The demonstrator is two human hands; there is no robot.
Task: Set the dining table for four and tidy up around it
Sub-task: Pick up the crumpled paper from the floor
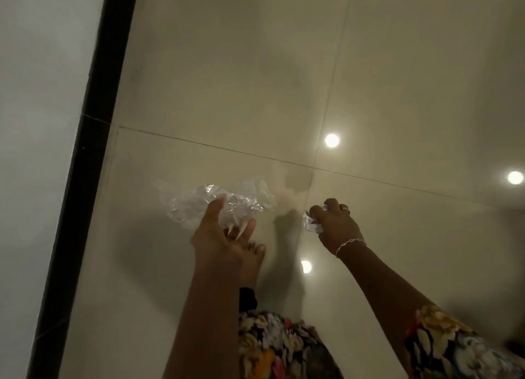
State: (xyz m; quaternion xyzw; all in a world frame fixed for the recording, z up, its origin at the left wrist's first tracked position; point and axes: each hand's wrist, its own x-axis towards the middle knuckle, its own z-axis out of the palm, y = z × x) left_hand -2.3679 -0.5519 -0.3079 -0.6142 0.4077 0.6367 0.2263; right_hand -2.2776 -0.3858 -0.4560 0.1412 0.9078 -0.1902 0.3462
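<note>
- Glossy tiled floor [227, 80]: fills most of the view. Camera points steeply down, so the person is likely bent over to reach floor level. The dining table is not in view.
- Pale wall [42, 94] at left, edged by a black skirting strip [93, 123]. The litter lies near this edge of the room.
- Floral garment [284, 347]: lower edge of the view, between the two forearms.
- Clear plastic wrapper [199, 202]: crumpled and lying on the floor between the skirting and a tile joint. Judged to be the item now being tidied.
- Left hand [218, 236]: thumb raised and fingers spread loosely at the near edge of the wrapper. It is not closed round the wrapper. Contact with the wrapper cannot be confirmed. The spread suits scooping up a bulky, springy film.
- Right hand [335, 225]: fingers curled tightly round a crumpled white paper [311, 224], held off to the right and clear of the wrapper. The scrap is probably kept balled in the fist so the other hand is free for the pickup.
- Bare foot [252, 262]: planted just behind the left hand and partly hidden by it.
- Chain bracelet [350, 243] on the right wrist.
- Lamp reflections [331, 140] on the tiles: bright spots, not objects.
- Judgement: this is the tidying phase, one scrap in hand and the wrapper not yet lifted.
</note>
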